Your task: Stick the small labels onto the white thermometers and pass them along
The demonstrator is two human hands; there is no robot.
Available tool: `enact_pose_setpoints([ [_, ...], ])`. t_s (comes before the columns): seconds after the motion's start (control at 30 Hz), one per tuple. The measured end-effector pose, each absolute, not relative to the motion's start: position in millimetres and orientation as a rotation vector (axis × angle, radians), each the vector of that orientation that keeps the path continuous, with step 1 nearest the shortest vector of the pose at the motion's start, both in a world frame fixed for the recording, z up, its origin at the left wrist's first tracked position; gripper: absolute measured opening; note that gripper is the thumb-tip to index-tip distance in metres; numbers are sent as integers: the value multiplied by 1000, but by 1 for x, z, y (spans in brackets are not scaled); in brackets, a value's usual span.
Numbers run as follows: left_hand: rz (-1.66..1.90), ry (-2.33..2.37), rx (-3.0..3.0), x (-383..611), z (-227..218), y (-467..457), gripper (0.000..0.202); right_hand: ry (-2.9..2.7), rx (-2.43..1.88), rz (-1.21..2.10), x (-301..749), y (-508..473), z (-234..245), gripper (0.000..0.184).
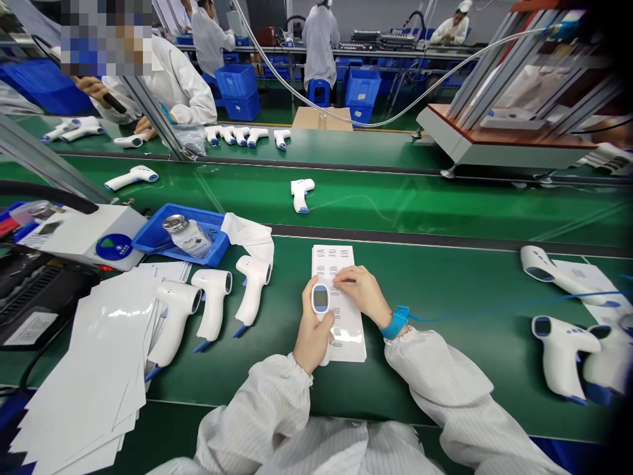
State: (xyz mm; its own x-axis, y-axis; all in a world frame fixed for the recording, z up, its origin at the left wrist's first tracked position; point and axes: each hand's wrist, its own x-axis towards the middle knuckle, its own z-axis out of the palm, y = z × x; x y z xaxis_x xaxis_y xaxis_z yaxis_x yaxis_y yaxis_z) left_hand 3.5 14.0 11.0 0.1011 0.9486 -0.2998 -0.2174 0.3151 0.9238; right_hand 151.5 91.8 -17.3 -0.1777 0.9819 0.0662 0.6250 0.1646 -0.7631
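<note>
The thermometer (321,298) is clamped in the left grip (312,330). The label sheet (349,326) is illegible; whether the right grip (363,292) is closed cannot be told.

A grey wall (386,12) stands at the top centre of the frame. Below it a long bench (395,52) runs across the upper part, over a green floor (277,107). Stacked blue crates (237,82) stand left and right of a blue stool (319,92). A glossy green belt (395,201) crosses the middle, pale light streaking it; the green surface (445,284) spreads below.
</note>
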Motion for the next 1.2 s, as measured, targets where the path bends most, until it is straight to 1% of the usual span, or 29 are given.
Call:
enact_pose_setpoints([
  [0.1,1033,1128,836,4,12,14,64,-1889,-1517,810,153,93,-17,9],
  [0.27,1027,1107,828,4,12,13,64,-1881,-1534,689,158,88,-22,10],
  [0.5,1051,1122,831,4,11,14,64,-1838,-1524,801,152,91,-19,9],
  [0.67,1073,1116,839,5,9,13,65,-1878,-1516,772,148,92,-15,9],
  [0.73,1075,1127,847,4,7,14,66,-1933,-1450,783,149,84,-10,10],
  [0.8,1054,1135,853,4,4,14,68,-1968,-1347,885,151,71,1,11],
  [0.83,1052,1135,861,4,3,14,68,-1967,-1298,997,153,65,8,11],
  [0.93,1138,1110,943,5,-1,14,65,-1868,-1190,1470,158,50,31,6],
  [0.97,1173,1094,981,5,-2,14,64,-1830,-1168,1570,158,47,38,5],
  [1.0,1194,1080,1014,5,-3,15,62,-1804,-1156,1601,157,46,43,5],
  [1.03,1197,1073,1036,5,-3,15,61,-1795,-1156,1558,156,47,47,5],
  [1.13,1163,1069,1043,5,-4,16,62,-1793,-1185,1257,147,53,51,7],
  [1.2,1162,1054,1038,5,-5,16,62,-1762,-1194,1150,140,57,50,6],
])
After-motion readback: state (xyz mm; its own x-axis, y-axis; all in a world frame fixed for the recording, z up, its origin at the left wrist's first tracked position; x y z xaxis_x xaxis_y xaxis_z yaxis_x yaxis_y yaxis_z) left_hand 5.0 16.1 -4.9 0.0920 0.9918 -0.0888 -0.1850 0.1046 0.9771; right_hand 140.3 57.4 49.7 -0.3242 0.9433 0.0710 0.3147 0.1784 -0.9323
